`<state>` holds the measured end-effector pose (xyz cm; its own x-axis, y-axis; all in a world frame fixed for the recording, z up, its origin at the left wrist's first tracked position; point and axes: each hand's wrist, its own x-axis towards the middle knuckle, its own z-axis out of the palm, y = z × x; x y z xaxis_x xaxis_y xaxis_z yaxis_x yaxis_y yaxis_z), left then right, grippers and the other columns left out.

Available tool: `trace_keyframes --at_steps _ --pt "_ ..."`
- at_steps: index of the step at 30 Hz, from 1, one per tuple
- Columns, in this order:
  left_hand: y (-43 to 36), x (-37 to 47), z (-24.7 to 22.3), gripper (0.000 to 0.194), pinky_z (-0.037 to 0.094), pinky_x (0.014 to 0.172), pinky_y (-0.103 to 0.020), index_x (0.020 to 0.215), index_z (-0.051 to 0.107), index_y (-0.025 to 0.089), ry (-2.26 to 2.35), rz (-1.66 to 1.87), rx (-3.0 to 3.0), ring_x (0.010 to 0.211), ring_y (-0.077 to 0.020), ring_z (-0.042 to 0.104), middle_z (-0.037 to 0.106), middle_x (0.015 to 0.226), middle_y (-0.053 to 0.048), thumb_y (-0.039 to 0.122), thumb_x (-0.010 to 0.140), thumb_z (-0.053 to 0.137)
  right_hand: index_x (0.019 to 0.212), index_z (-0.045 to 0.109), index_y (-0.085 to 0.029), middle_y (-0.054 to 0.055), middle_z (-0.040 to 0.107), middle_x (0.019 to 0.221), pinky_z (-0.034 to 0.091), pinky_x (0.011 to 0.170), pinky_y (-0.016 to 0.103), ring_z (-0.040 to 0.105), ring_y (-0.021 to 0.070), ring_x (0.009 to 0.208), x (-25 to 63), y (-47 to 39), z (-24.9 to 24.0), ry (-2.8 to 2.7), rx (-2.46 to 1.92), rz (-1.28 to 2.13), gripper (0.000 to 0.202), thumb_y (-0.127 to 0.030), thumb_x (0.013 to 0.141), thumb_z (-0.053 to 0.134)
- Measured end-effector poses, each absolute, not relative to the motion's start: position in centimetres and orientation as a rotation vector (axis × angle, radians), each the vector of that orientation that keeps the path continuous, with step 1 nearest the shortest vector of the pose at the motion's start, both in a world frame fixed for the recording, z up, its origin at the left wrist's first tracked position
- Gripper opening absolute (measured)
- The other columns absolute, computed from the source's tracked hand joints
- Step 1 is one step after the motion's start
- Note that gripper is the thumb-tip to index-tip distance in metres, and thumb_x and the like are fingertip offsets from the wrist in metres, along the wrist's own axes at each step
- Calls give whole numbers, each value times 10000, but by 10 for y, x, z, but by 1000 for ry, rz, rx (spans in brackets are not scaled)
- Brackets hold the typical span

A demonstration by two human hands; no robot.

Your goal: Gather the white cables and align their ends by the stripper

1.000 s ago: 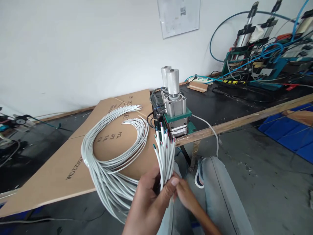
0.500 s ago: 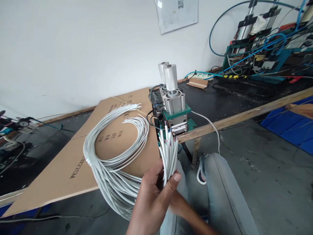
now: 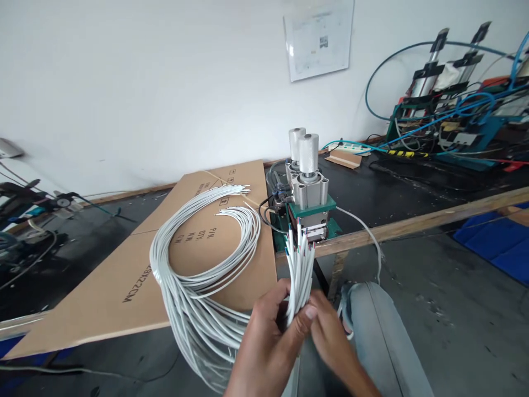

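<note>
A bundle of white cables (image 3: pixel 300 275) stands upright in my left hand (image 3: pixel 273 336), whose thumb and fingers wrap round it. Small coloured wire ends show at its top. My right hand (image 3: pixel 330 331) is at the right side of the same bundle, its fingers pressed against the cables and partly hidden behind them. The rest of the cables form a large coil (image 3: pixel 163 248) on a flat cardboard sheet (image 3: pixel 103 286) at the left, hanging over its front edge. Just beyond the bundle's tips sits a small machine (image 3: pixel 312 193) with two knurled silver cylinders and a green plate.
A black bench (image 3: pixel 384 193) with a wooden edge runs right, bearing a power strip (image 3: pixel 349 147), a cardboard piece (image 3: pixel 344 159) and machines with blue hoses (image 3: pixel 425 88). More equipment (image 3: pixel 33 220) stands far left. My knee (image 3: pixel 372 314) is below the bench edge.
My right hand has come up from below to the bundle's right side. The view has shifted, so the bench and machine appear lower and further right. My left hand still holds the cables.
</note>
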<state>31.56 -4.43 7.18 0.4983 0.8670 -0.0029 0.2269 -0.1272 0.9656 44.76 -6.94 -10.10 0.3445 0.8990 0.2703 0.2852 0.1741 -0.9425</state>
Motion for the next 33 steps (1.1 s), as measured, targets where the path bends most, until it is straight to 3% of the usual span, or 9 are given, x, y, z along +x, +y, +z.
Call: trace_keyframes --at_steps 3,8,14,18,24,29,33 --pt "-41 317 74 319 314 554 -263 736 543 221 916 736 1696 534 -130 392 427 535 83 438 962 604 1021 704 -223 100 699 1044 473 959 448 634 288 1026 501 -67 -93 -1081 -1456 558 316 -456 1007 491" --pt "-39 318 72 371 308 560 -264 718 456 240 924 680 1777 569 -133 387 399 593 79 486 977 559 966 677 -214 34 656 803 492 694 341 618 216 739 537 -84 -66 -932 -1472 696 323 -498 996 526" --pt "-37 323 69 353 339 556 -255 867 589 189 880 568 1771 570 -134 430 452 634 65 509 1000 525 1198 685 -241 -5 639 762 502 583 264 586 155 642 492 -93 -1 -963 -1143 967 373 -532 1014 542" --pt "-33 327 65 340 361 532 -241 838 628 180 861 572 1751 539 -127 459 524 639 44 480 986 567 1042 729 -222 -29 603 663 475 510 215 554 118 559 480 -80 25 -960 -1033 1016 317 -515 985 623" --pt "-28 329 54 393 390 562 -250 814 610 184 913 649 1768 534 -144 520 559 608 35 536 980 554 900 701 -194 -27 606 631 493 490 206 572 112 522 475 -75 23 -866 -967 1094 342 -528 960 653" --pt "-31 330 54 347 431 656 -270 810 665 194 1048 879 1801 675 -194 585 647 690 -3 498 964 598 868 697 -207 -4 588 813 518 518 225 570 119 608 464 -79 14 -801 -913 1108 338 -540 925 691" --pt "-34 337 56 297 498 815 -291 1051 719 192 1096 1098 1698 838 -231 662 749 879 -43 460 952 638 922 741 -205 18 622 835 492 581 232 567 119 634 470 -73 -1 -714 -968 1061 401 -595 940 651"
